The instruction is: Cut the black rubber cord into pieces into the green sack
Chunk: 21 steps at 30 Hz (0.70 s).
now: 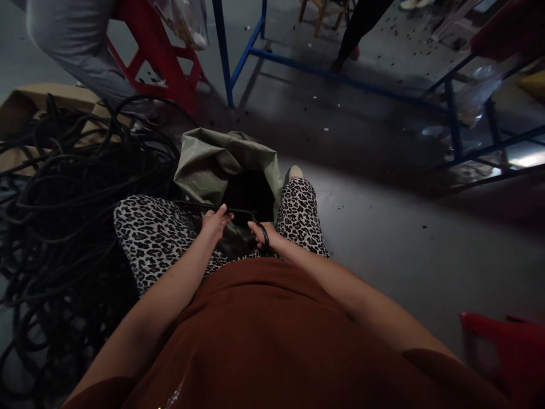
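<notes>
A large tangle of black cables (63, 199) is heaped on the floor (404, 238) at the left, spread from near to far. Just right of it, a grey-green sack (213, 162) stands open between the leopard-print knees (157, 233), its dark mouth facing the person.

A snag is judged the main risk: the cable (242, 215) in hand seems to run back towards the heap, so a loop could catch there and jerk the sack over, or slip out of a loose hold. The dim light adds to this, since the sack's inside is hardly seen.

The left hand (215, 221) is held at the near lip of the sack, fingers (222, 211) stretched forward and close together along the cable, resting on it rather than clamped. The right hand (264, 234) is closed around a small black loop of the same cable, which is wrapped over its fingers (255, 228). Between the 2 hands, the cable lies just above the sack's mouth.
</notes>
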{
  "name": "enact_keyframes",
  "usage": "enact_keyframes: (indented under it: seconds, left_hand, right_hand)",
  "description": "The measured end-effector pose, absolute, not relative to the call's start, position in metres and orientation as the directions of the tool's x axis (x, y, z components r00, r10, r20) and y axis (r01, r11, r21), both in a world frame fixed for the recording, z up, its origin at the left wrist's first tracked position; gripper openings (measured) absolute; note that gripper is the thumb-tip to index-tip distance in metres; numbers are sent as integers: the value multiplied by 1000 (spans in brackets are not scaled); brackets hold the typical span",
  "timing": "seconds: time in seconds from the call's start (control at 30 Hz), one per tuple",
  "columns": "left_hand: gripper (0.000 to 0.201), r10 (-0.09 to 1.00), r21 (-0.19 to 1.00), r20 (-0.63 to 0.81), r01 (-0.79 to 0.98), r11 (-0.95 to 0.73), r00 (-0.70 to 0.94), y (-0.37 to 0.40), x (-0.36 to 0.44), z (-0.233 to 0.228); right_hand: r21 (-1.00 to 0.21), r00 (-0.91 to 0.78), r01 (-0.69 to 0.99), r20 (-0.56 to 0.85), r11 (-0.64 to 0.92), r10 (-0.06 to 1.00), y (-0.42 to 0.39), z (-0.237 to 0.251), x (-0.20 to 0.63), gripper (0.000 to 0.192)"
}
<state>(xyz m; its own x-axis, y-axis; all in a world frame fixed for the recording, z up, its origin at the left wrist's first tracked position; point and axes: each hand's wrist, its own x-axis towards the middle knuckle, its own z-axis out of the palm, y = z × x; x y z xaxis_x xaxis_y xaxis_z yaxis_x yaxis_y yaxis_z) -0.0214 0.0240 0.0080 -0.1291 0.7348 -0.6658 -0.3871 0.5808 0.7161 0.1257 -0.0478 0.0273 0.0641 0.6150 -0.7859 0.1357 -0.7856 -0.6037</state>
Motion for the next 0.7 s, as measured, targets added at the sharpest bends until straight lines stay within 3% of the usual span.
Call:
enact_keyframes:
  seconds: [0.23, 0.47, 0.7]
  left_hand:
    - [30, 746, 723, -653, -397, 565, -127, 25, -22, 9]
    - [33, 755, 738, -634, -420, 528, -165, 27, -20, 8]
    - [28, 749, 718, -652, -411, 561, -116, 23, -18, 10]
  right_hand:
    - [-626, 56, 82, -774, -776, 630, -52, 25, 126, 40]
    - [-587, -99, 69, -808, -806, 580, -56, 25, 125, 51]
    - [-580, -132, 43, -811, -814, 570, -53, 32, 122, 55]
